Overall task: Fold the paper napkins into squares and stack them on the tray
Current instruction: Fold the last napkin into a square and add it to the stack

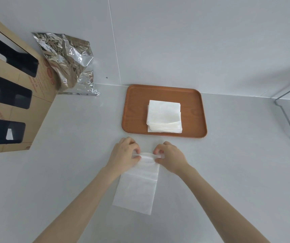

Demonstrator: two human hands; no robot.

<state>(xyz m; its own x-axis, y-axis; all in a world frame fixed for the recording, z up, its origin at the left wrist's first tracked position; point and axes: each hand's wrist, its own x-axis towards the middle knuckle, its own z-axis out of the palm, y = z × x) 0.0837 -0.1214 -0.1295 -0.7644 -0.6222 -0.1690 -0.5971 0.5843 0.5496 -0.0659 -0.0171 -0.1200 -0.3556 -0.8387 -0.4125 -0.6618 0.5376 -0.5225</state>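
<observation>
A long white paper napkin (138, 186) lies on the grey counter, its near end flat and its far end lifted. My left hand (124, 153) pinches the far left corner and my right hand (169, 155) pinches the far right corner, so the far edge curls up between them. Just beyond the hands sits a brown tray (133, 109) against the wall. A stack of several folded white napkin squares (164, 115) rests on its right half.
A cardboard box with black cut-outs (16, 95) stands at the left. A crumpled silver foil bag (67, 62) leans on the wall behind it. A metal wire rack leg (288, 118) stands at the far right.
</observation>
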